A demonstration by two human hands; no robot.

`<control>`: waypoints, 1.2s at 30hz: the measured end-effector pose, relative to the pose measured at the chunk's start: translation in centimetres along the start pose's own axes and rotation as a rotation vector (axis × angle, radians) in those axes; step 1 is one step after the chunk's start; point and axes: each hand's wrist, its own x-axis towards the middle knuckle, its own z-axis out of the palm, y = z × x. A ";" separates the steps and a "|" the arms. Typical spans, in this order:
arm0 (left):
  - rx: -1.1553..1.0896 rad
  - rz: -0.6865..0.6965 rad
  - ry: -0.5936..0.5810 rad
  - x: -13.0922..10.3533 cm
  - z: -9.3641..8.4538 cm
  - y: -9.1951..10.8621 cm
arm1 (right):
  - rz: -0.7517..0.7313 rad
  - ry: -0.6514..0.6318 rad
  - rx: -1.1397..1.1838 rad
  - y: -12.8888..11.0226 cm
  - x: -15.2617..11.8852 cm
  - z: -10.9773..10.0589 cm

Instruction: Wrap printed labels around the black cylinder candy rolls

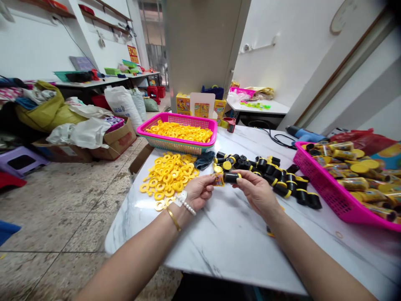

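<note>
Over the middle of the table, my left hand [200,191] pinches a short yellow tube with a colourful print [219,179]. My right hand [256,188] grips a black cylinder [231,178] between thumb and fingers. The two pieces meet end to end; whether one sits inside the other I cannot tell. Beside my left hand lies a heap of yellow rings [171,175]. Behind and to the right of my right hand, many black cylinders with yellow ends [282,182] lie spread on the table. A dark cloth [204,160] rests behind my left hand.
A pink basket of yellow rings [178,144] stands at the back left of the white marbled table [213,246]. Another pink basket [332,198], full of printed tubes, is on the right. Behind it lies a blue heat-gun-like tool [305,134]. Yellow printed boxes [183,103] stand at the back.
</note>
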 end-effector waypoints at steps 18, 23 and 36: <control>0.111 0.079 -0.034 0.1 -0.1 -0.7 | -0.078 -0.046 -0.218 0.1 -1.8 1.0; 0.168 0.143 -0.070 0.1 -0.3 -1.1 | -0.110 -0.011 -0.146 0.1 -1.5 0.6; 0.484 0.197 -0.268 -0.1 -0.7 -0.5 | -0.358 -0.148 -0.401 -0.2 -1.6 -0.3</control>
